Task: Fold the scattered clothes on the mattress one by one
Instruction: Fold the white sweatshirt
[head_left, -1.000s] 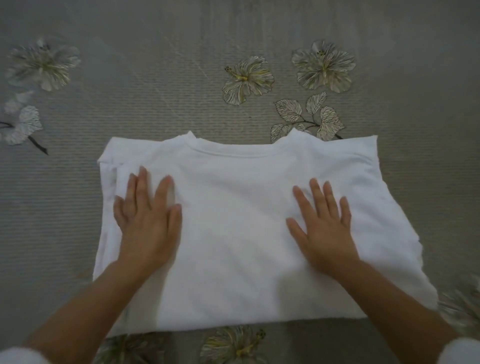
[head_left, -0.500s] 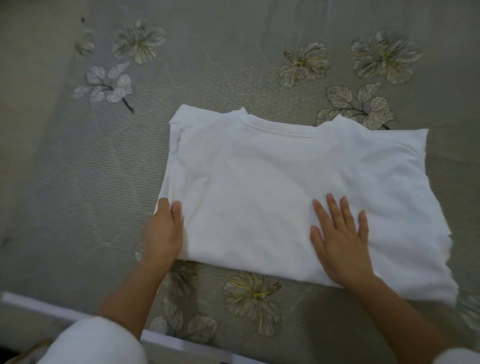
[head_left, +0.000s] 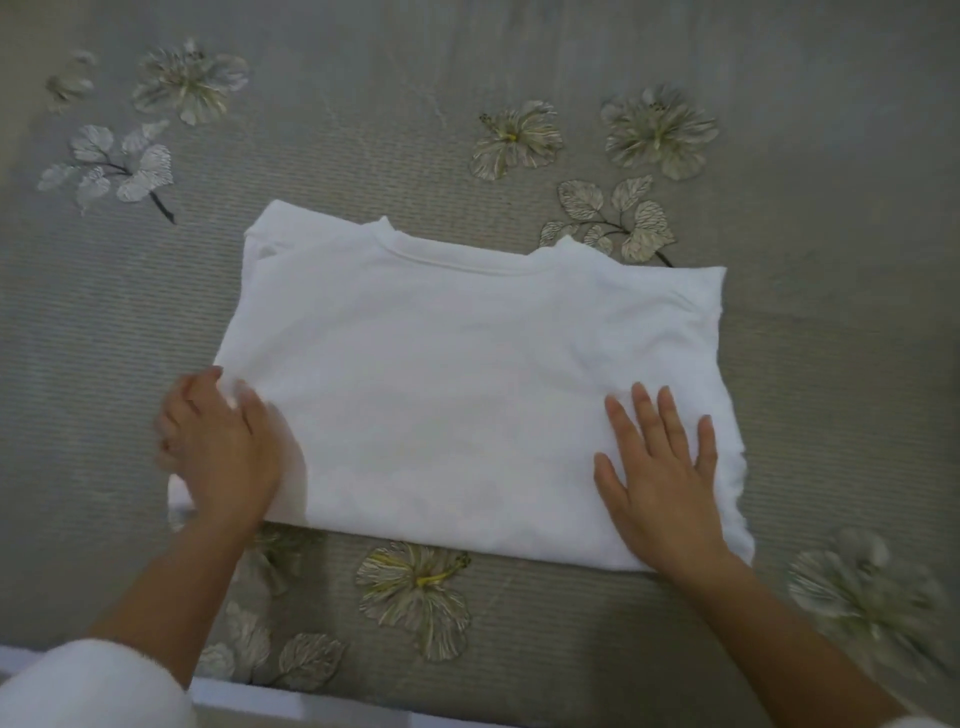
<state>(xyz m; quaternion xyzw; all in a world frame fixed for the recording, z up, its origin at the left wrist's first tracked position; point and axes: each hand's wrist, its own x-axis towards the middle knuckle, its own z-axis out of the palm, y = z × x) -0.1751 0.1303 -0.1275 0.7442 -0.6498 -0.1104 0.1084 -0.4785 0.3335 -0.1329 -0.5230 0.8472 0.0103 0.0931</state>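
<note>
Risk first: my left hand (head_left: 223, 441) pinches the left edge of the white shirt (head_left: 467, 374), and my right hand (head_left: 660, 478) presses flat, fingers spread. An uneven lift, I judge, could spill the folded layers. The shirt lies mid-mattress (head_left: 519, 52). Count: one shirt, two hands.

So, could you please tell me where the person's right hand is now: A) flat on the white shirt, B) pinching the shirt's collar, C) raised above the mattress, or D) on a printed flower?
A: the right hand lies flat, fingers straight, on the white shirt near its right edge.
</note>
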